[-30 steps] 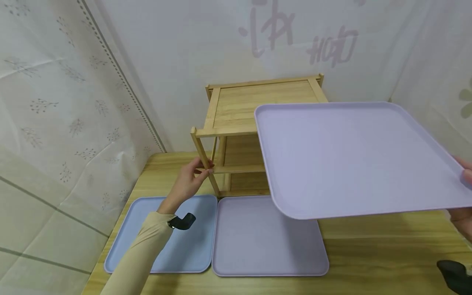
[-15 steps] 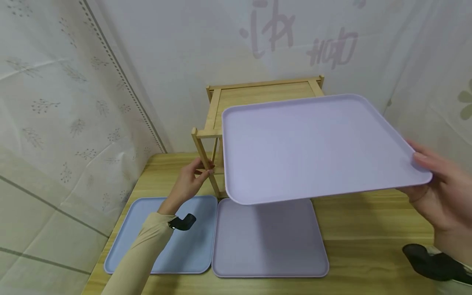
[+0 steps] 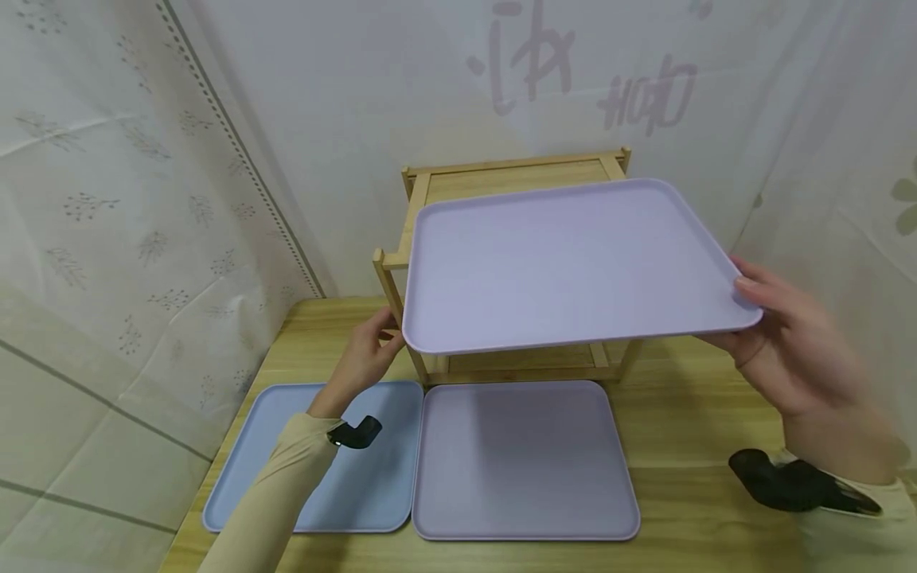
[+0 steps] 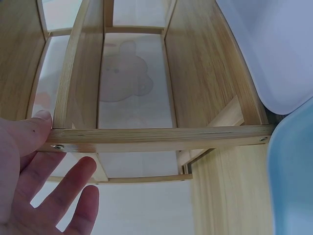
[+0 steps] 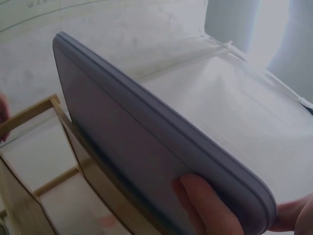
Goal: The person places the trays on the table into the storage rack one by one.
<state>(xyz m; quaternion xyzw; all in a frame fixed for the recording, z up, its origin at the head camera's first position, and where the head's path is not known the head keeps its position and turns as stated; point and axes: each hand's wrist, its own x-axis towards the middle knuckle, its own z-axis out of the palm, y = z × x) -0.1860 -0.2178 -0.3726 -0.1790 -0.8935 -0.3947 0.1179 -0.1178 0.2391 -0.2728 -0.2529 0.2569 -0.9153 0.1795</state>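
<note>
Tray [image 3: 573,267]: lavender, held up above the table [image 3: 684,454], it hid part of the wooden rack [image 3: 509,181]; whether they touched, I couldn't tell.
Long axis: ran left to right, roughly along the rack's front, the inside facing up.
Right hand [image 3: 795,350]: fingers gripped the tray's right end, thumb over the rim.
Left hand [image 3: 364,350]: fingers pinched the rack's front left upright.
Rack's foot: a second lavender tray [image 3: 526,461] and a blue tray [image 3: 361,485] lay side by side.
</note>
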